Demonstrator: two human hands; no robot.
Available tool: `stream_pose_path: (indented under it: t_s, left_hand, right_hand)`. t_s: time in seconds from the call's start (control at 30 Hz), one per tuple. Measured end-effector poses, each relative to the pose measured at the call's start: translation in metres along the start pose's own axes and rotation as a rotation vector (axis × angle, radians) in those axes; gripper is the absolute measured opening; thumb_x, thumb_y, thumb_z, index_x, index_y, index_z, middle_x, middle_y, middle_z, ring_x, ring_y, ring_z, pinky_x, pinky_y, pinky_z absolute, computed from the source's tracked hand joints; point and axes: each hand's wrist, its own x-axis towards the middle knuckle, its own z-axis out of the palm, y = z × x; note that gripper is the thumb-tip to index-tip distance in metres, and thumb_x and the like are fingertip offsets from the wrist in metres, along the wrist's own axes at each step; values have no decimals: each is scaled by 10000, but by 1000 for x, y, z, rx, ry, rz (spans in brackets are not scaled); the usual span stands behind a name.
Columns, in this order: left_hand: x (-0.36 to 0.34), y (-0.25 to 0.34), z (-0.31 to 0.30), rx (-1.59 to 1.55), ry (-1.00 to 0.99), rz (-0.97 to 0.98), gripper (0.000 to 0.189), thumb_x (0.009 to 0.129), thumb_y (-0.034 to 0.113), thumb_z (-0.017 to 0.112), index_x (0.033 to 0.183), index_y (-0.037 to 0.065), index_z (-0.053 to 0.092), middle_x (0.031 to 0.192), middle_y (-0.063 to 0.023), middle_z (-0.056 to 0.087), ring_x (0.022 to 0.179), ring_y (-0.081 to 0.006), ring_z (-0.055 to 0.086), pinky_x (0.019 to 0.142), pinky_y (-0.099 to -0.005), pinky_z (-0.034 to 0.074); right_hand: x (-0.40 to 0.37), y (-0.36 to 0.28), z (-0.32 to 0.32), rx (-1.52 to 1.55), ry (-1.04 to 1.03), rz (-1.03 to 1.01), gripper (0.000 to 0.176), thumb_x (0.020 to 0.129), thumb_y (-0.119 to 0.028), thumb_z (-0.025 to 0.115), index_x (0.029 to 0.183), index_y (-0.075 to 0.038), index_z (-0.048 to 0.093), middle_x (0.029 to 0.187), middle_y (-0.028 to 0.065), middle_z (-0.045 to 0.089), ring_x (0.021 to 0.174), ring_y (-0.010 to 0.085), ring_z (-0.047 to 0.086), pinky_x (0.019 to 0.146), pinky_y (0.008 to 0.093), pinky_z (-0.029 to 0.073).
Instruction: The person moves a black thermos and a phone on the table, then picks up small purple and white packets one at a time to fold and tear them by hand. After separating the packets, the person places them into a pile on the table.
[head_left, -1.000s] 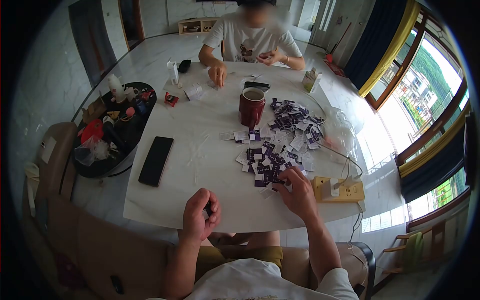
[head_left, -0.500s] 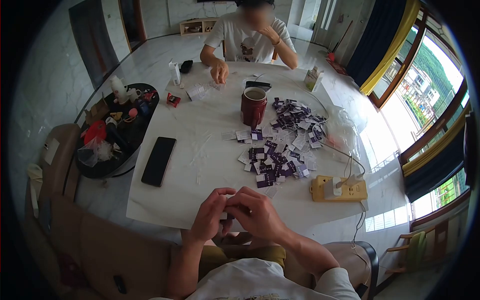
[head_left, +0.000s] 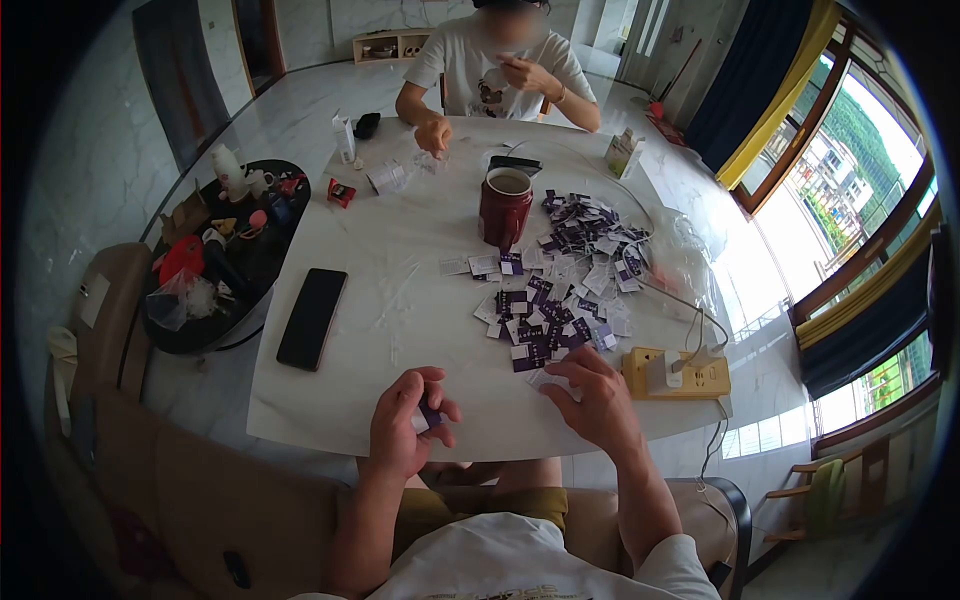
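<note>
In my left hand (head_left: 408, 425), near the table's front edge, lies a small purple-and-white card (head_left: 427, 418), held by curled fingers. To the right, my right hand (head_left: 592, 400) reaches over the table, its fingers at a pale card or clear sleeve (head_left: 548, 380); whether it grips this is unclear. Just beyond the right fingers spreads a pile of purple and white cards (head_left: 540, 322). A dark red mug (head_left: 505, 210) stands at the pile's left edge.
A black phone (head_left: 312, 320) lies on the white table (head_left: 400, 270) at left. A yellow power strip (head_left: 677, 375) with cables sits right of my right hand. Across the table sits a person (head_left: 490, 75); a side table (head_left: 225, 335) holds various items.
My hands have parted: the right moved right and forward to the pile's near edge, the left slightly left with a card now showing. The person opposite lowered a raised hand slightly.
</note>
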Motion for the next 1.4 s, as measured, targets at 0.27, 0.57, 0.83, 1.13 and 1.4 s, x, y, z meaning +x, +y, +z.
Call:
stream_pose_path:
  t_s: [0.27,0.57,0.83,1.13,1.4]
  left_hand:
    - [-3,5,5,-9,11,2,333,1096,358,504,1203,53,585,833,-30,532,617,-154,577,396,-282,433]
    - [-1,7,0,2,-88,-85,367,1095,389,500,1159,37,585,780,-43,551,473,-98,463,374,-254,356]
    - [-2,12,15,230,-194,-137,575,1103,534,364,1155,12,598,723,-69,598,398,-82,436,331,-237,310]
    - [3,8,-7,169,-333,-245,642,1102,570,309,1152,-5,588,715,-58,585,417,-92,440,372,-231,340]
    - [8,7,-6,72,-392,-185,509,1128,437,372,1220,-21,573,930,-85,613,554,-112,525,490,-264,435]
  right_hand:
    - [-56,-10,-1,-232,-117,-51,447,842,-313,810,1206,-82,690,1166,107,586,1017,326,583,893,446,499]
    - [-92,6,-10,-156,-21,-345,414,728,-145,829,1118,-91,700,1144,65,698,1034,283,646,904,481,502]
    - [-13,-61,-3,157,-174,-446,422,675,21,761,1079,-76,686,1133,120,658,965,271,690,729,385,580]
    - [37,-62,31,433,-337,-376,279,886,42,699,1154,-34,679,956,92,701,763,283,719,667,372,573]
    - [43,-51,38,609,-339,-120,318,910,39,654,1223,-9,676,897,111,699,812,243,741,728,364,569]
